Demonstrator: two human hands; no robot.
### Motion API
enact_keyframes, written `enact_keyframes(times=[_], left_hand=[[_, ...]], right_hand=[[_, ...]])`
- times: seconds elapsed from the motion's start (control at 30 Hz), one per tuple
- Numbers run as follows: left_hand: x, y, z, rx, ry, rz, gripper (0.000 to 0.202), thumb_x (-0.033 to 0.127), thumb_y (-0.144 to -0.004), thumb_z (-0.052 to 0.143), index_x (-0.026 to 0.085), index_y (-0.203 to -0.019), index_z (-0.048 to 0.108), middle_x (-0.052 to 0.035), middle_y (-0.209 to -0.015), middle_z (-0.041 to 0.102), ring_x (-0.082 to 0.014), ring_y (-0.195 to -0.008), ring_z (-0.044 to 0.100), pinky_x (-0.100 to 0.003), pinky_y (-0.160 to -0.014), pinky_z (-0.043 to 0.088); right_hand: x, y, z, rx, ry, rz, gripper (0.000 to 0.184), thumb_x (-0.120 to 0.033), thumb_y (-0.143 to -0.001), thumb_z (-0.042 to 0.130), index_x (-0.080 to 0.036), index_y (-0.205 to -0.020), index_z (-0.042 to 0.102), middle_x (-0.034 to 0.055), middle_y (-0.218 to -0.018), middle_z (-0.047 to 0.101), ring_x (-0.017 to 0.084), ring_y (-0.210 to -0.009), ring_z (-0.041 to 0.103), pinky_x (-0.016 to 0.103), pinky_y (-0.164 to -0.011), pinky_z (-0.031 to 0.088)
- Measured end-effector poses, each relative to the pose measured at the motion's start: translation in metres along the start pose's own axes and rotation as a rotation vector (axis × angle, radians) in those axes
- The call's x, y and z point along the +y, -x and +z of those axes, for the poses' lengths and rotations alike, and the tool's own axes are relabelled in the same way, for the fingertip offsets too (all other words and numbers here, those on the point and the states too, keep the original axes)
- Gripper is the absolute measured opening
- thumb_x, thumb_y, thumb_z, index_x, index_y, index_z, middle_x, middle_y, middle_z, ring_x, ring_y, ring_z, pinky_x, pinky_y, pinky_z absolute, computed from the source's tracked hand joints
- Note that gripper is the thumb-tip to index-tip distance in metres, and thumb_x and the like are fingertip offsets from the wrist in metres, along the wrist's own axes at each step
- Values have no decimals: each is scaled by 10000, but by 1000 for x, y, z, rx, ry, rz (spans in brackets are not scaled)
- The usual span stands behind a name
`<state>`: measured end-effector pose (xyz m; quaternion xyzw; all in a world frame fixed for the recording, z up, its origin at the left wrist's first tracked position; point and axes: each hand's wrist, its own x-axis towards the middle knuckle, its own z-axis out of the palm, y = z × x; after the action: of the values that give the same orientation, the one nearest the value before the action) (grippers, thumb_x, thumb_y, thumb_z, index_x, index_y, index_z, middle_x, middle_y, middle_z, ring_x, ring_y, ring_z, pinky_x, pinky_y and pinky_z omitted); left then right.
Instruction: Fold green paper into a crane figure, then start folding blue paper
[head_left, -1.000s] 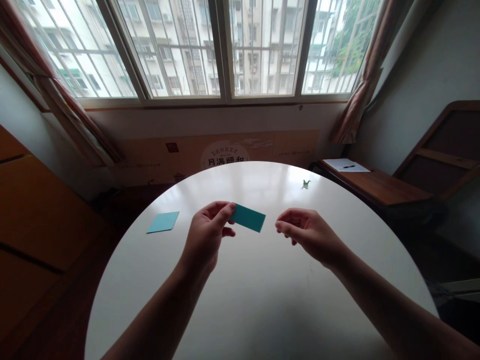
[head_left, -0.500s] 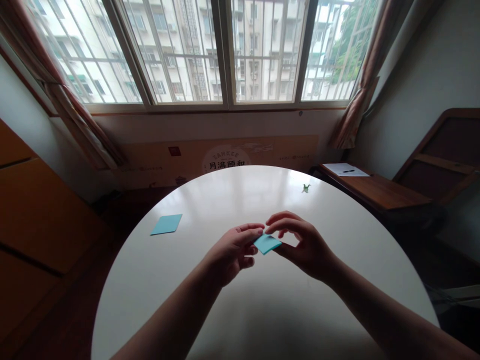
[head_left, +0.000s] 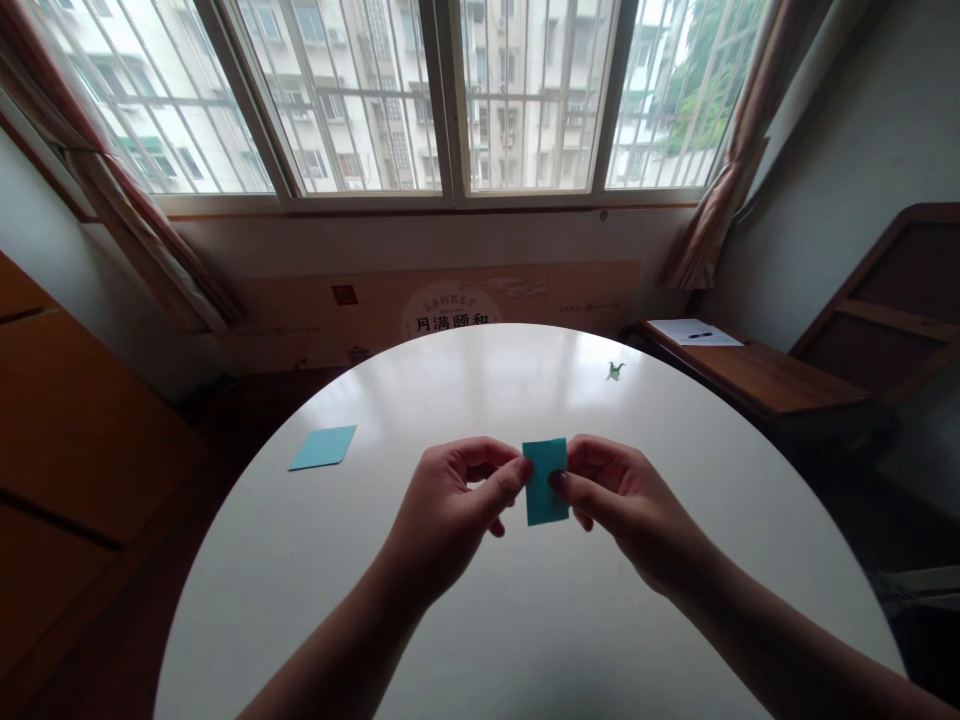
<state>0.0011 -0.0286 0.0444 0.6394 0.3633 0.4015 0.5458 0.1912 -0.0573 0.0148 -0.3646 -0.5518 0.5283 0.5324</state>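
Between my two hands is a folded piece of teal paper (head_left: 545, 505), held upright above the table as a small rectangle. My left hand (head_left: 461, 500) pinches its left edge, with the thumb on the near face. At the right edge, my right hand (head_left: 626, 500) grips the same paper, its thumb pressed on the near face. The fingers behind the paper are partly hidden. Farther left, a flat stack or sheet of light blue square paper (head_left: 323, 447) lies on the white round table (head_left: 480, 640).
A small green folded paper figure (head_left: 615, 371) sits near the table's far right edge. Beyond it stands a wooden side table (head_left: 795, 380) with white paper (head_left: 694, 332) and a pen on it. A barred window and curtains are behind.
The folded paper has turned from lying tilted and flat to upright facing me. My right hand has gone from loosely spread fingers over it to a thumb grip on its right edge.
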Motion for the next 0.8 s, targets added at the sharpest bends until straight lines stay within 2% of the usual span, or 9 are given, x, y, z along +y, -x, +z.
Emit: enact_keyframes(times=[0.23, 0.53, 0.67, 0.8], left_hand=[[2, 1, 8, -49, 31, -84, 181, 336, -774, 774, 156, -768, 757, -10, -613, 608, -118, -537, 525, -194, -447, 451], [3, 2, 9, -46, -50, -44, 191, 328, -793, 760, 165, -701, 722, -16, -621, 605, -123, -541, 534, -200, -465, 458], [-4, -2, 8, -59, -72, 16, 189, 332, -827, 732, 156, -760, 738, -24, -641, 610, -130, -563, 545, -208, -471, 478], [-8, -6, 4, -7, -134, 146, 169, 325, -848, 719, 163, -867, 761, -69, -825, 674, -163, -666, 607, -223, -477, 512]], right_hand=[[-1, 5, 1, 27, -26, 14, 181, -364, -872, 742, -188, -855, 704, -5, -696, 625, 101, -581, 529, 183, -464, 399], [-3, 7, 3, 38, -56, 26, 150, -338, -854, 761, -194, -835, 726, -2, -677, 639, 107, -573, 552, 179, -452, 421], [2, 2, 1, 45, -72, 68, 179, -363, -855, 760, -187, -839, 731, -11, -654, 623, 87, -538, 513, 173, -445, 383], [3, -1, -1, 93, -90, 138, 240, -404, -827, 779, -173, -800, 720, -26, -611, 583, 67, -504, 442, 175, -442, 323]])
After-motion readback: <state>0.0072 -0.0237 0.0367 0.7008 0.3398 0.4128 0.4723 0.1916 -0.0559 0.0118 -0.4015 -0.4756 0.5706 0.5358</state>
